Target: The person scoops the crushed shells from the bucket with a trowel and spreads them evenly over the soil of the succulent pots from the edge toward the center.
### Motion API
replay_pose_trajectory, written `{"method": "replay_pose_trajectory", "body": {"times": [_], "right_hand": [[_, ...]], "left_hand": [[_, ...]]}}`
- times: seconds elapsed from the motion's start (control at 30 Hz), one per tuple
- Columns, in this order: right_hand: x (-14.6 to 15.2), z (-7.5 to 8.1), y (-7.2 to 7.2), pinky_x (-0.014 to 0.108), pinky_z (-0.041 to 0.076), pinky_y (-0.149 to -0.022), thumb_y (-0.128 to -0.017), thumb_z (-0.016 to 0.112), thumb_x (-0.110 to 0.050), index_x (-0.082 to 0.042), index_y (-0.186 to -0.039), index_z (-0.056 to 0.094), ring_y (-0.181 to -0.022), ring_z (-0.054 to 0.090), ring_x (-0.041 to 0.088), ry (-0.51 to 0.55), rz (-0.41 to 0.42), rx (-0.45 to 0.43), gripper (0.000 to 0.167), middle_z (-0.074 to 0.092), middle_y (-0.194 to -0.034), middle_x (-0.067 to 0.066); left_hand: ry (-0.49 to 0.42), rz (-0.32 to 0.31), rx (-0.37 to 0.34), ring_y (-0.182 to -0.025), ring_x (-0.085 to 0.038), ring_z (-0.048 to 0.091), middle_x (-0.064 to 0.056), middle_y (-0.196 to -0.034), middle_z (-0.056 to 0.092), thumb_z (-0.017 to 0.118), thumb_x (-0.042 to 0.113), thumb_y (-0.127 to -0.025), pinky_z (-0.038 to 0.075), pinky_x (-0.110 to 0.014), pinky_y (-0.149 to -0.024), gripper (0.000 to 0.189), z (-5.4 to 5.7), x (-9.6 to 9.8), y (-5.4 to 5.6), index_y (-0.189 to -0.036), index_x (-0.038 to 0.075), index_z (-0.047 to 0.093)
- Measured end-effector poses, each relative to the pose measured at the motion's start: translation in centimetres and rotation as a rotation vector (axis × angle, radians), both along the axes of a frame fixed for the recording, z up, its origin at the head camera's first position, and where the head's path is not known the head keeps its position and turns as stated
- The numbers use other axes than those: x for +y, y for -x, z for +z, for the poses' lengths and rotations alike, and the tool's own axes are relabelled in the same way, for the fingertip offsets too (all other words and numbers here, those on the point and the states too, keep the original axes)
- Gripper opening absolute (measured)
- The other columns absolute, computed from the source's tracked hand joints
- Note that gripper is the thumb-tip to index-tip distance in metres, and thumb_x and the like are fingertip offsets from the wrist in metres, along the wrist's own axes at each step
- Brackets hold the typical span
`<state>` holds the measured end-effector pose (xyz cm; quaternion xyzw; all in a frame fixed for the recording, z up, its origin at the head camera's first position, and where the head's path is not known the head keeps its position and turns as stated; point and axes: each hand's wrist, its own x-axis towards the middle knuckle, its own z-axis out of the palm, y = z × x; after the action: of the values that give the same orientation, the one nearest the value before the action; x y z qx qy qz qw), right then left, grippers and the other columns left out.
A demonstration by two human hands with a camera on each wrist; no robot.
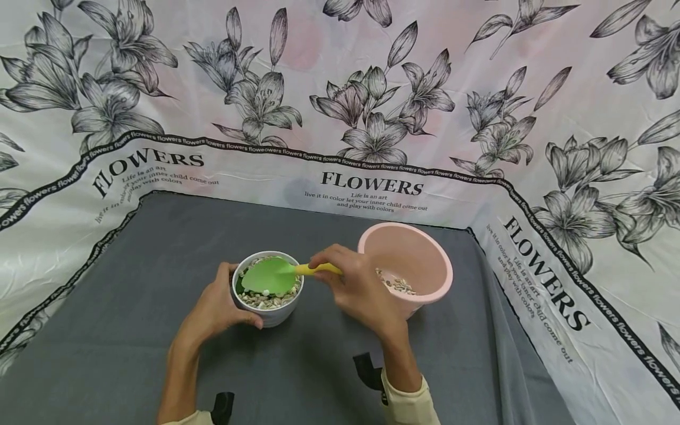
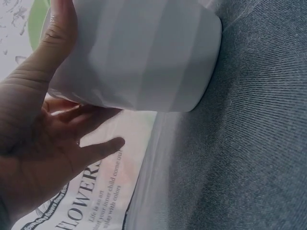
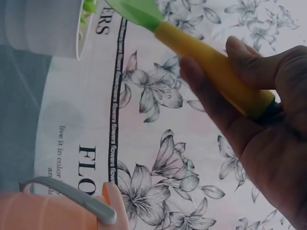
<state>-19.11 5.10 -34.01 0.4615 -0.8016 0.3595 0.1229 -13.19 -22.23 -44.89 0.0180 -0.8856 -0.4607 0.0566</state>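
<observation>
My left hand (image 1: 215,304) holds a white ribbed plant pot (image 1: 276,317) by its left side, thumb in front and fingers round the back. In the left wrist view the pot (image 2: 139,57) stands with its base at the grey cloth. Pale stone chips (image 1: 268,303) fill it near the rim, with some green leaf at the left edge. From the right, my right hand (image 1: 366,289) pinches the yellow handle (image 3: 206,57) of a small garden trowel between thumb and fingers. The trowel's green blade (image 1: 268,275) lies over the pot's mouth, hiding much of the chips.
A pink bucket (image 1: 448,274) stands right of the pot, behind my right hand, with some stone chips (image 1: 395,284) at its bottom. Its grey carrying handle (image 3: 72,196) shows in the right wrist view. Flower-printed cloth (image 1: 372,141) hangs behind and beside the grey tabletop (image 1: 175,236).
</observation>
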Motion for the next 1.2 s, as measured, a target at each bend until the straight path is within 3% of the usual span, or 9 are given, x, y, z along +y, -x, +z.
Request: {"method": "replay_pose_trajectory", "body": {"times": [0.23, 0.5, 0.7, 0.77, 0.87, 0.93, 1.03, 1.1, 1.2], "right_hand": [[0.6, -0.3, 0.2, 0.027, 0.063, -0.09, -0.09, 0.078, 0.005, -0.006, -0.102, 0.075, -0.103, 0.074, 0.017, 0.047, 0.061, 0.061, 0.017, 0.076, -0.109, 0.007], [3.2, 0.2, 0.5, 0.02, 0.06, -0.09, -0.087, 0.077, 0.009, -0.003, -0.098, 0.076, -0.099, 0.077, 0.023, 0.218, -0.046, 0.119, 0.016, 0.08, -0.105, 0.011], [6.5, 0.7, 0.9, 0.012, 0.057, -0.076, -0.089, 0.075, 0.011, 0.006, -0.097, 0.075, -0.082, 0.073, 0.01, 0.468, -0.244, 0.102, 0.01, 0.076, -0.095, 0.019], [7.9, 0.7, 1.0, 0.011, 0.056, -0.069, -0.091, 0.072, 0.012, 0.011, -0.098, 0.074, -0.075, 0.072, 0.002, 0.559, -0.346, 0.097, 0.007, 0.074, -0.092, 0.024], [10.0, 0.6, 1.0, 0.009, 0.055, -0.066, -0.095, 0.07, 0.007, 0.013, -0.099, 0.073, -0.072, 0.07, -0.005, 0.614, -0.531, 0.098, 0.008, 0.072, -0.092, 0.027], [11.3, 0.3, 1.2, 0.007, 0.052, -0.068, -0.096, 0.069, 0.005, 0.011, -0.1, 0.074, -0.073, 0.069, -0.001, 0.55, -0.675, 0.143, 0.009, 0.072, -0.093, 0.026], [12.8, -0.3, 1.9, 0.023, 0.057, -0.072, -0.094, 0.069, 0.005, 0.009, -0.099, 0.074, -0.078, 0.071, 0.021, 0.332, -0.827, 0.192, 0.007, 0.072, -0.095, 0.024], [13.2, -0.9, 2.6, 0.04, 0.059, -0.075, -0.092, 0.068, 0.007, 0.007, -0.098, 0.073, -0.083, 0.07, 0.036, 0.147, -0.863, 0.195, 0.007, 0.071, -0.095, 0.024], [13.2, -2.0, 3.7, 0.06, 0.059, -0.078, -0.092, 0.067, 0.007, 0.007, -0.1, 0.072, -0.089, 0.07, 0.046, -0.111, -0.843, 0.14, 0.009, 0.07, -0.098, 0.026]], "left_hand": [[0.017, -0.022, 0.002, -0.134, -0.048, 0.052, -0.033, -0.148, 0.047, 0.107, 0.028, -0.052, 0.046, -0.064, -0.107, 0.136, 0.1, 0.1, 0.1, -0.156, -0.006, 0.025], [0.035, -0.051, 0.065, -0.133, -0.046, 0.045, -0.032, -0.143, 0.045, 0.108, 0.023, -0.045, 0.042, -0.065, -0.111, 0.133, 0.1, 0.5, 0.3, -0.151, -0.012, 0.035], [0.062, -0.122, 0.016, -0.148, -0.056, 0.029, -0.036, -0.16, 0.025, 0.105, 0.033, -0.056, 0.037, -0.075, -0.112, 0.155, 0.7, 0.4, -0.2, -0.168, 0.007, 0.002], [0.098, -0.142, 0.019, -0.151, -0.06, 0.022, -0.034, -0.166, 0.015, 0.102, 0.039, -0.06, 0.033, -0.08, -0.11, 0.158, 1.5, 0.5, -0.2, -0.169, 0.02, -0.011], [0.134, -0.148, 0.082, -0.154, -0.06, 0.016, -0.028, -0.17, 0.011, 0.099, 0.043, -0.065, 0.023, -0.085, -0.113, 0.151, 3.1, 1.3, 0.2, -0.169, 0.032, -0.01], [0.139, -0.141, 0.137, -0.156, -0.057, 0.016, -0.022, -0.172, 0.013, 0.097, 0.044, -0.07, 0.023, -0.084, -0.114, 0.142, 4.3, 2.7, 0.8, -0.169, 0.037, -0.004], [0.122, -0.157, 0.24, -0.158, -0.046, 0.022, -0.016, -0.171, 0.022, 0.094, 0.042, -0.076, 0.031, -0.076, -0.117, 0.126, 5.9, 5.7, 2.2, -0.17, 0.034, 0.01], [0.121, -0.182, 0.295, -0.157, -0.043, 0.029, -0.015, -0.17, 0.028, 0.091, 0.04, -0.08, 0.04, -0.071, -0.115, 0.114, 6.5, 8.1, 3.2, -0.169, 0.029, 0.02], [0.122, -0.246, 0.314, -0.158, -0.043, 0.032, -0.017, -0.17, 0.031, 0.087, 0.04, -0.084, 0.04, -0.066, -0.119, 0.101, 6.9, 11.6, 4.8, -0.166, 0.022, 0.031]]}}
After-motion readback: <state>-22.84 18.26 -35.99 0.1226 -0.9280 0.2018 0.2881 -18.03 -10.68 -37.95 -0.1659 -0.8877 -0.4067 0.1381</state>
